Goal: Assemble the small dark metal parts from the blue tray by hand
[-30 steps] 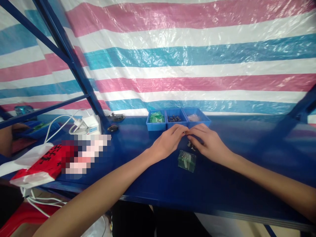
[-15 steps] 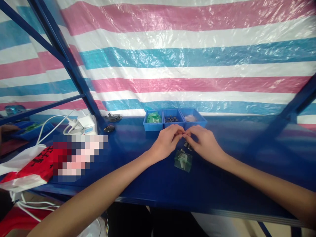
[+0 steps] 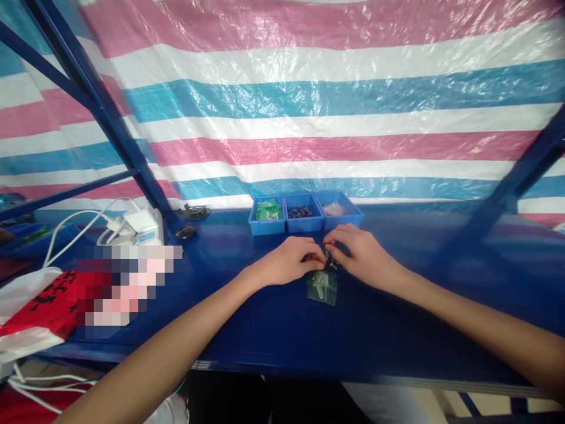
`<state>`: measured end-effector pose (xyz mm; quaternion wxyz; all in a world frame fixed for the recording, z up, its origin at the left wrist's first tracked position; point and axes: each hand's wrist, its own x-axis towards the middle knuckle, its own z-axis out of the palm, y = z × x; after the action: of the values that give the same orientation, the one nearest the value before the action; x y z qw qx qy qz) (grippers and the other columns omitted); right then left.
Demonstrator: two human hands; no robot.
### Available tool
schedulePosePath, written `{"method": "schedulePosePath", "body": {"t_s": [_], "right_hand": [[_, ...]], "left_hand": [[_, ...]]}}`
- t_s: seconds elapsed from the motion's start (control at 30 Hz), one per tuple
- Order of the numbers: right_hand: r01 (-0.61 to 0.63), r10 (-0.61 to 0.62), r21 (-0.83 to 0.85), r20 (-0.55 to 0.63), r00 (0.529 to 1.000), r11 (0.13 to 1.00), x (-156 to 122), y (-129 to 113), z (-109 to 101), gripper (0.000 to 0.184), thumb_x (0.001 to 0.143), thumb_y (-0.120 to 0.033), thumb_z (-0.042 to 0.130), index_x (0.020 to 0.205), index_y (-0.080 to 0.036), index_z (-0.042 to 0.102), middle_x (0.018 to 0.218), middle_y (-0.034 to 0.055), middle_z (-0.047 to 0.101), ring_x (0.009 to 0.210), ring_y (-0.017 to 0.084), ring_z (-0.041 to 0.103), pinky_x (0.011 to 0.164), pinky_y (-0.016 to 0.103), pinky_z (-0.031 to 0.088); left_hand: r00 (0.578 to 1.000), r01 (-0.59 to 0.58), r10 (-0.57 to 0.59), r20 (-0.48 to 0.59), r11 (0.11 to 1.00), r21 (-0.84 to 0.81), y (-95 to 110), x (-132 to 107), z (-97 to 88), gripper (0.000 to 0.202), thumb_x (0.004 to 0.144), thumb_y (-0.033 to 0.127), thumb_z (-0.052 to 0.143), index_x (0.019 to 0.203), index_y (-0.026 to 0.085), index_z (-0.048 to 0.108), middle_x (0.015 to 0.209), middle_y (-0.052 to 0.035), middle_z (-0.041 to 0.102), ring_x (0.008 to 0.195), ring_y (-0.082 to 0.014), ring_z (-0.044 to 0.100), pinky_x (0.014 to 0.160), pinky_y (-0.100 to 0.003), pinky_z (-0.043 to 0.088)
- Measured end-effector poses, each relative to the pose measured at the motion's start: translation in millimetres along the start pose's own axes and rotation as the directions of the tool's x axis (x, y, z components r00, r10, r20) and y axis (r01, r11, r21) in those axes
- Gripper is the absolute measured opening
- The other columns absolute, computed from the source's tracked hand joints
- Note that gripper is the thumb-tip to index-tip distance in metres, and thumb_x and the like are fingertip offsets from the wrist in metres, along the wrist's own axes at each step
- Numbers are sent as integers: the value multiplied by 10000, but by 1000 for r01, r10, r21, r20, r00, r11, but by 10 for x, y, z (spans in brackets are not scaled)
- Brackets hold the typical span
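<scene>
My left hand (image 3: pixel 289 260) is closed, thumb and forefinger pinched together just above a small clear green-tinted bag (image 3: pixel 323 290) lying on the blue table. Pale, slender pieces show inside the bag. Across from it, my right hand (image 3: pixel 364 254) has its thumb and fingertips drawn together beside a little heap of small dark and shiny metal parts (image 3: pixel 331 260), which look like screws. The hands are slightly apart. Whatever lies between either hand's fingertips is too small or hidden to make out.
Behind my hands stand three joined blue bins: one with green bags (image 3: pixel 268 210), one with small dark metal parts (image 3: pixel 300 212), one with clear plastic pieces (image 3: pixel 334 209). A white power strip (image 3: pixel 148 227), cables, a dark oval object (image 3: pixel 186 233) and a red-and-white bag (image 3: pixel 48 300) lie left.
My hands, fingertips together before, have parted. The left has come down and nearer to the bag's top; the right stays by the metal parts. The whole view has shifted slightly.
</scene>
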<state>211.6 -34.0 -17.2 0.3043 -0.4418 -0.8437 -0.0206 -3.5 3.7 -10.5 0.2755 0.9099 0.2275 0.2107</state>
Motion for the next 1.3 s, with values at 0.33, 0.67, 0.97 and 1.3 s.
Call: {"method": "schedulePosePath", "body": {"t_s": [0.33,0.67,0.97,1.3], "right_hand": [[92,-86,79,-67,994,993,-7,-96,-33,61,948,-152,594,943,-203,627,872,37,671,810,209,581,735,344,464],[37,-31,78,-75,997,996,1,-147,-27,114,990,-176,519,936,-217,610,848,49,658,819,225,587,720,351,469],[-2,16,133,-107,994,991,0,-170,-31,144,1012,-205,500,939,-207,625,934,65,656,907,229,604,799,381,486],[9,14,127,-179,984,992,11,-150,-25,140,1024,-250,512,1067,-227,643,983,71,723,929,245,678,796,387,537]], "left_hand": [[952,49,-136,-275,952,-301,-58,41,39,108,930,281,655,948,181,618,843,-4,683,754,-132,640,685,-243,482],[923,-37,17,-384,998,-45,33,16,-38,182,958,320,613,897,165,687,959,-53,709,811,-147,657,672,-253,502],[895,-124,213,-393,963,240,-61,-8,-22,146,957,273,643,1078,194,666,1010,-36,704,884,-153,669,796,-282,541],[920,-98,164,-357,976,194,-53,-1,-12,147,1018,295,563,1066,190,653,981,-30,710,830,-148,655,732,-259,499]]}}
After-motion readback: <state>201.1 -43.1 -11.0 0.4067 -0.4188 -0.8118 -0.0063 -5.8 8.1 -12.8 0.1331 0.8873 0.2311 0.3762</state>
